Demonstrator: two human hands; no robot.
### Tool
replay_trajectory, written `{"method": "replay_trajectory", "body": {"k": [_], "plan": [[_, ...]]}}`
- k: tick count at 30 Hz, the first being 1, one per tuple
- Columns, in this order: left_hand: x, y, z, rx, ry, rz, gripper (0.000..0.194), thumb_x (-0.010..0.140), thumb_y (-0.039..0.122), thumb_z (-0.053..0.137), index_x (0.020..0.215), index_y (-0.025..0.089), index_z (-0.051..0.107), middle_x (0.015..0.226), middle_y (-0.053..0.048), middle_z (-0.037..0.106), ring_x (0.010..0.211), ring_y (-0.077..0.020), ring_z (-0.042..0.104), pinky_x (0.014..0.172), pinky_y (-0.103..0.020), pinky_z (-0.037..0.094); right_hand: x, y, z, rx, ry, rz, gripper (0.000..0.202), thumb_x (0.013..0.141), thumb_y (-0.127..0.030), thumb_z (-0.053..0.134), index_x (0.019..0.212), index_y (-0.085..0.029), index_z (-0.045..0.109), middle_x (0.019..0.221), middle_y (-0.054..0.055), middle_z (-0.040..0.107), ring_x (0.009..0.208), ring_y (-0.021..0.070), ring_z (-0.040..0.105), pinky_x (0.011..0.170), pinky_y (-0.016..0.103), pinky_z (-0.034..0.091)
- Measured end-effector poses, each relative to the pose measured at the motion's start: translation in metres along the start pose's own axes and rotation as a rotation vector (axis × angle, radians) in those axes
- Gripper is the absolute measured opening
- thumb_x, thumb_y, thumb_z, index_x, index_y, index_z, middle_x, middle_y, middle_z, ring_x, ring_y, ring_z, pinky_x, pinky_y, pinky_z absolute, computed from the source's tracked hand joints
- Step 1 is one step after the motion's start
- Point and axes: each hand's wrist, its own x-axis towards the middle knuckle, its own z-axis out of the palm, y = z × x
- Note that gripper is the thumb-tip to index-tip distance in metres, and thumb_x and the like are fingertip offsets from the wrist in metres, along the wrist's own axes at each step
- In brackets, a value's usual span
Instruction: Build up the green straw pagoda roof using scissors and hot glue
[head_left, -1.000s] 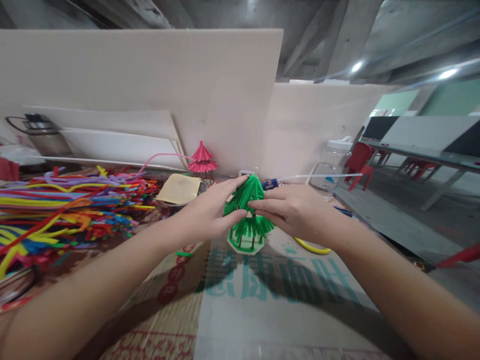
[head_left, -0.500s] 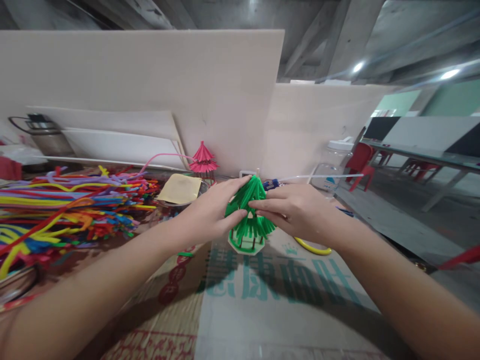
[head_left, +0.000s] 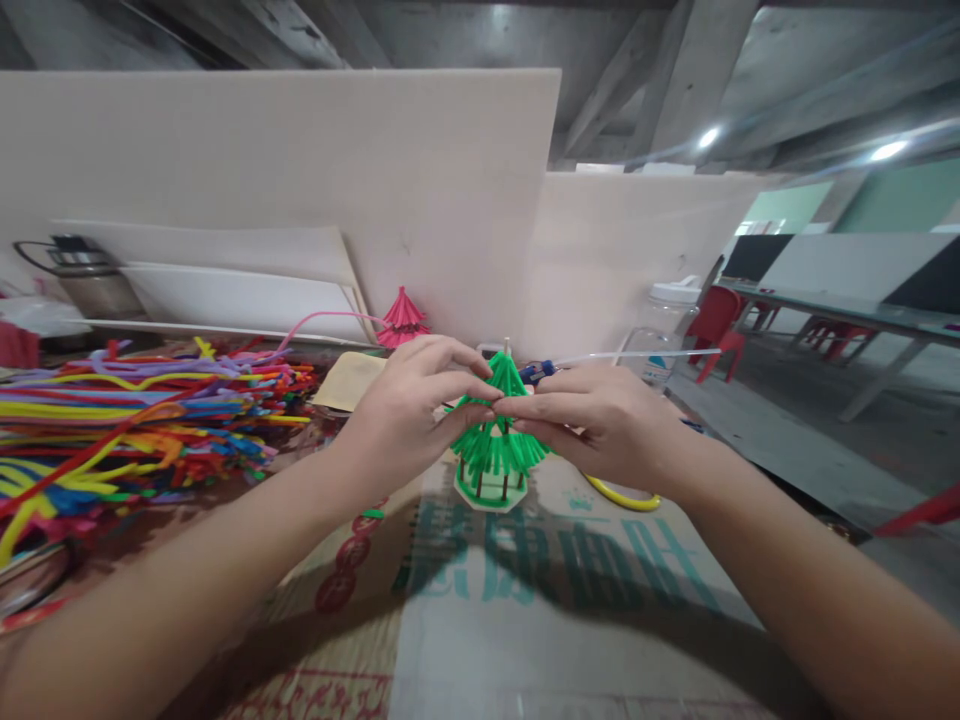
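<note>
A small green pavilion model (head_left: 501, 455) stands upright on the cardboard, its two-tier roof made of fuzzy pipe-cleaner strips. Brown posts hold the lower roof above a pale base edged in green, and a thin stick pokes out of the peak. My left hand (head_left: 420, 400) pinches the left side of the upper roof's lower edge between thumb and fingers. From the right, my right hand (head_left: 600, 415) pinches the same edge near the front, its fingertips meeting those of the left. The fingers cover part of the upper roof.
Many coloured pipe cleaners (head_left: 150, 420) lie heaped at left. A pink pavilion model (head_left: 403, 315) stands behind, near a yellowish square card (head_left: 349, 382). Right of the green model are a blue tool (head_left: 537, 372), a yellow ring (head_left: 622, 495) and a clear bottle (head_left: 660, 325).
My left hand has curled from flat, spread fingers against the roof into a pinch at its edge. The right hand stays at the roof's front, fingers closer together.
</note>
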Motion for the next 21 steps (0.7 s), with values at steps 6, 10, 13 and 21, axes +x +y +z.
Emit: {"method": "replay_trajectory", "body": {"k": [6, 10, 13, 21], "plan": [[0.0, 0.005, -0.007, 0.129, -0.001, 0.059, 0.011, 0.092, 0.03, 0.064, 0.084, 0.024, 0.069, 0.093, -0.002, 0.073, 0.096, -0.0202, 0.062, 0.092, -0.04, 0.045, 0.002, -0.004, -0.003, 0.085, 0.02, 0.011, 0.024, 0.099, -0.023, 0.05, 0.106, -0.018, 0.072, 0.076, 0.003, 0.071, 0.064, 0.0118, 0.059, 0.062, 0.027, 0.04], [0.0, 0.006, -0.006, 0.124, -0.056, 0.066, 0.011, 0.093, 0.031, 0.061, 0.086, 0.024, 0.066, 0.094, -0.003, 0.073, 0.097, -0.0208, 0.061, 0.092, -0.039, 0.044, 0.003, -0.006, -0.001, 0.109, 0.033, 0.019, 0.023, 0.099, -0.024, 0.051, 0.098, -0.019, 0.072, 0.073, 0.002, 0.071, 0.062, 0.0115, 0.06, 0.062, 0.027, 0.041], [0.0, 0.007, -0.004, 0.08, -0.08, 0.062, 0.009, 0.094, 0.026, 0.058, 0.086, 0.022, 0.062, 0.094, -0.003, 0.072, 0.096, -0.0201, 0.061, 0.091, -0.038, 0.043, 0.002, -0.007, -0.002, 0.091, 0.038, 0.037, 0.022, 0.098, -0.023, 0.051, 0.102, -0.019, 0.072, 0.075, 0.003, 0.073, 0.064, 0.0123, 0.062, 0.063, 0.027, 0.042], [0.002, -0.004, -0.009, 0.048, -0.203, -0.172, 0.033, 0.101, 0.031, 0.034, 0.078, 0.018, 0.054, 0.083, -0.007, 0.059, 0.083, -0.0217, 0.054, 0.078, -0.038, 0.043, -0.003, 0.02, -0.031, 0.047, 0.036, 0.411, 0.025, 0.097, -0.034, 0.053, 0.091, -0.021, 0.073, 0.079, 0.003, 0.074, 0.063, 0.014, 0.062, 0.059, 0.026, 0.044]]}}
